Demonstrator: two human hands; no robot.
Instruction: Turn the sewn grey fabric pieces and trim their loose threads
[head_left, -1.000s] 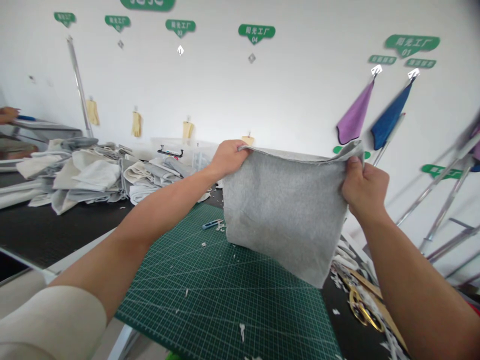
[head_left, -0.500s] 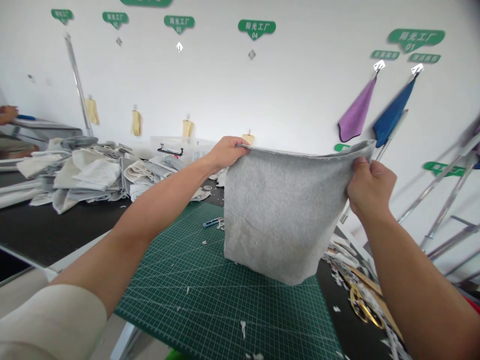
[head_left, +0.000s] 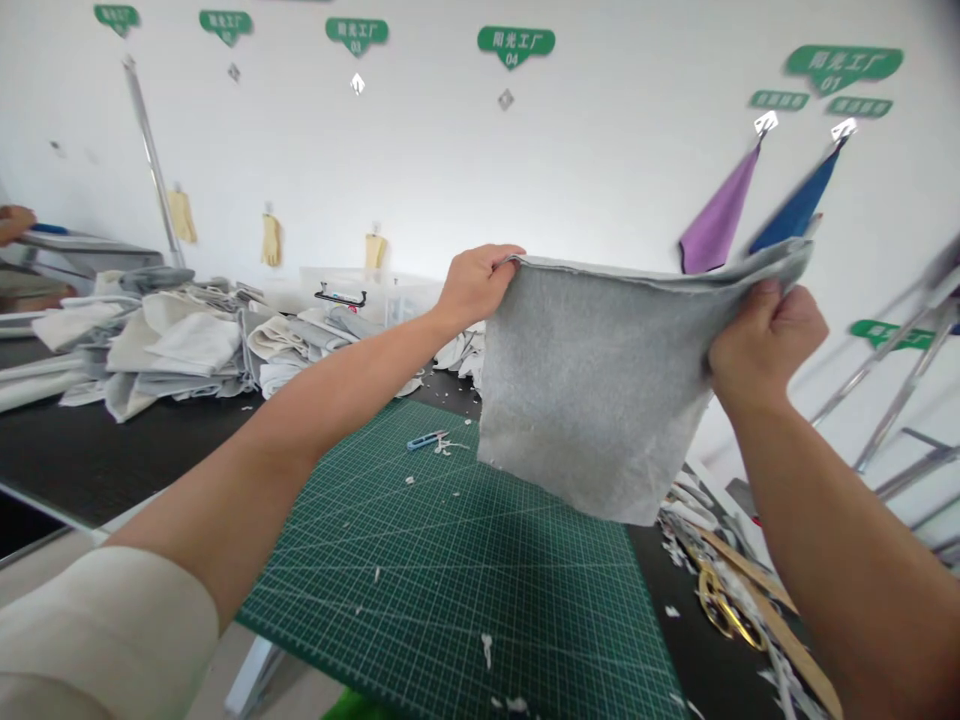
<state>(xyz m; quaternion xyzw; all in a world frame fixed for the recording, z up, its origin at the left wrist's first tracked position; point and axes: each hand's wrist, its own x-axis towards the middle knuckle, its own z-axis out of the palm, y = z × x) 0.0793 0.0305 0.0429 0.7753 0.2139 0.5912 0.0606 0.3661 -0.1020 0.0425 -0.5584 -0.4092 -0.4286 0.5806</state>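
A grey cloth [head_left: 592, 380] hangs between my hands, its folded top edge stretched nearly level and its lower part loose in the air over the green cutting mat [head_left: 450, 590]. My left hand [head_left: 481, 284] is closed on the cloth's upper left corner. At the upper right corner my right hand [head_left: 766, 345] grips it with the thumb in front; the fingers behind are partly hidden. Blue thread snips [head_left: 427, 440] lie on the mat, left of the cloth, beside white scraps.
A big pile of grey and white cloths [head_left: 180, 340] covers the table at the left, before a clear plastic box [head_left: 390, 295]. Gold-handled scissors [head_left: 724, 605] and scraps lie right of the mat. Another person's hand [head_left: 15, 222] shows at the far left.
Both hands have risen and moved to the right with the cloth. Its lower edge is now higher above the mat, and more of the mat and the snips shows.
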